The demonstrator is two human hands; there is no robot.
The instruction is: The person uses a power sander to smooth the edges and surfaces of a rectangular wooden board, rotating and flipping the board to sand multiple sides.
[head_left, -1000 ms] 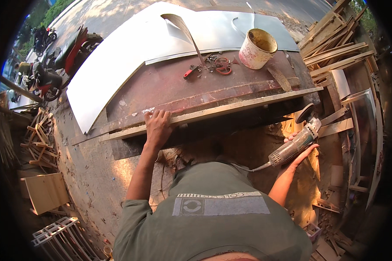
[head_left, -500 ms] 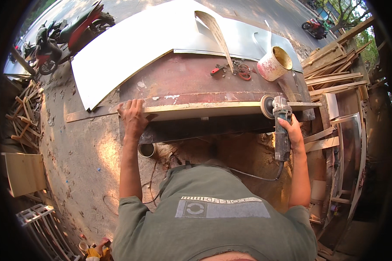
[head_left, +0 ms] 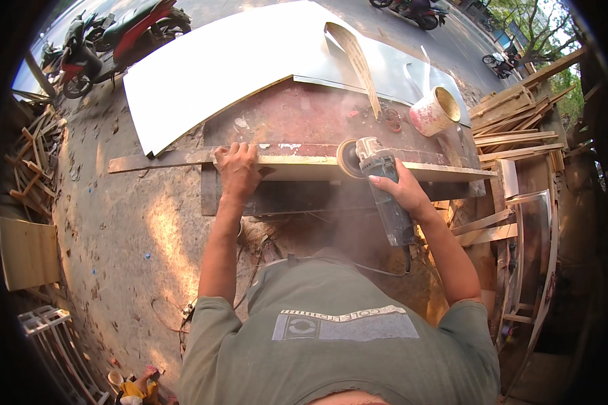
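Note:
A long wooden plank (head_left: 297, 159) lies along the near edge of a reddish work table (head_left: 304, 118). My left hand (head_left: 237, 170) presses down on the plank, fingers curled over its far edge. My right hand (head_left: 400, 192) grips the grey body of an angle grinder (head_left: 384, 192). Its round sanding disc (head_left: 348, 158) is against the plank's edge, and a haze of dust hangs below it. The grinder's cord (head_left: 385, 273) runs down toward my body.
A large white sheet (head_left: 230, 61) and a grey metal sheet (head_left: 385, 67) lie at the back of the table, with a white bucket (head_left: 434, 111) and red-handled pliers (head_left: 389, 119). Wood offcuts are stacked at right (head_left: 520, 128) and left (head_left: 30, 155). Motorbikes (head_left: 115, 37) stand behind.
My right hand brought the grinder up from the lower right onto the plank's edge and then moved it left along the edge. Dust now rises. My left hand stays on the plank.

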